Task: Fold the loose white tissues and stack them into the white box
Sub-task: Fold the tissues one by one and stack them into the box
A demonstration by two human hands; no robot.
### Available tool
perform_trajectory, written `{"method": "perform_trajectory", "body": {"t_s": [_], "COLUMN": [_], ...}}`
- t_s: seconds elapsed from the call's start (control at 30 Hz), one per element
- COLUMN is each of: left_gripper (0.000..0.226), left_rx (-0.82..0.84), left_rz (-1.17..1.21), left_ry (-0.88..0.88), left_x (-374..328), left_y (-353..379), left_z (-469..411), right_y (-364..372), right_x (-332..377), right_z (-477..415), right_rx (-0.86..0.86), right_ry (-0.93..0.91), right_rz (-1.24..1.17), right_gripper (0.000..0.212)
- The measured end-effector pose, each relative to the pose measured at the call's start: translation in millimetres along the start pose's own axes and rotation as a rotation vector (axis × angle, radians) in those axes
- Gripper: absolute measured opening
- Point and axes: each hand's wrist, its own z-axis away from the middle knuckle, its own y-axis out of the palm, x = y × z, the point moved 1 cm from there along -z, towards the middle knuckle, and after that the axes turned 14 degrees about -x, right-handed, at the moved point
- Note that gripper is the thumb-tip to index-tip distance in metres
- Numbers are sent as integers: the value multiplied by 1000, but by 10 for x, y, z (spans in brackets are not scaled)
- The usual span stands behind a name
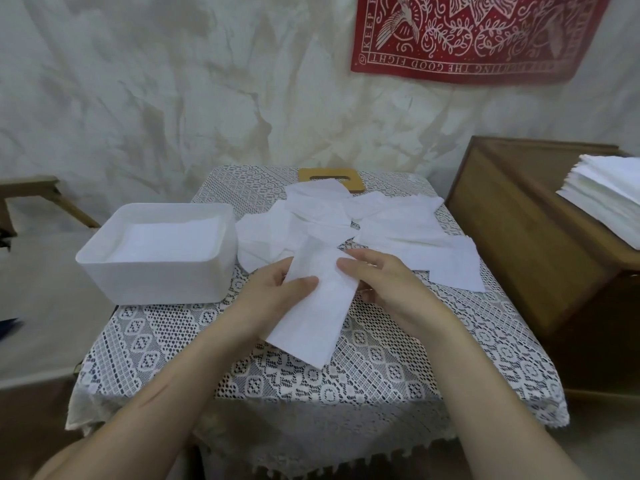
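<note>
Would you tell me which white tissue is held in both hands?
The long folded tissue nearest the person, pinched by the left hand and right hand; the other tissues lie loose behind it.

There's the white box [156, 258] at nine o'clock, plain white, white sheets inside. Dead centre, the tissue [311, 306] is plain white too, and so are the loose tissues [398, 230] fanned toward twelve and two. The desk [346, 375] wears white lace with diamonds and flowers in openwork bands, dark showing through. Tan wooden lid [330, 178] at twelve. Brown wooden cabinet [519, 237] at three, with a white stack [606, 192] on it. At one, a red banner [467, 36] with a white bird, vines and lettering. Cream backdrop [173, 98] behind.
</note>
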Motion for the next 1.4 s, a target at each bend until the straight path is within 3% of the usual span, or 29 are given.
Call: {"method": "perform_trajectory", "body": {"t_s": [0.2,0.3,0.4,0.53,0.67,0.87,1.1,1.23,1.4], "left_gripper": [30,30,27,19,14,19,23,30,39], "left_rx": [67,31,-64,-201,-205,-240,-290,-262,-233], "left_rz": [-70,-53,89,82,83,-59,14,-43,-26], "left_ry": [-23,-52,-98,52,104,159,240,179,238], "left_x": [-16,-18,-6,-13,-10,124,50,61,34], "left_y": [-48,-71,-89,-72,-15,101,114,61,125], "left_z": [2,-43,-124,-149,-126,-42,-68,-75,-36], "right_y": [-66,-123,-232,-319,-350,-232,-69,-129,-93], "right_x": [-16,24,26,28,-20,-97,-81,-137,-115], "right_z": [-19,-8,9,98,181,159,142,113,164], "right_rx": [118,-52,-182,-108,-74,-112,-155,-133,-110], "right_ry": [-2,-48,-78,-108,-134,-132,-189,-184,-232], "right_rz": [27,-93,-192,-71,7,8,-79,-1,33], "right_gripper": [39,21,17,21,26,25,21,26,29]}}
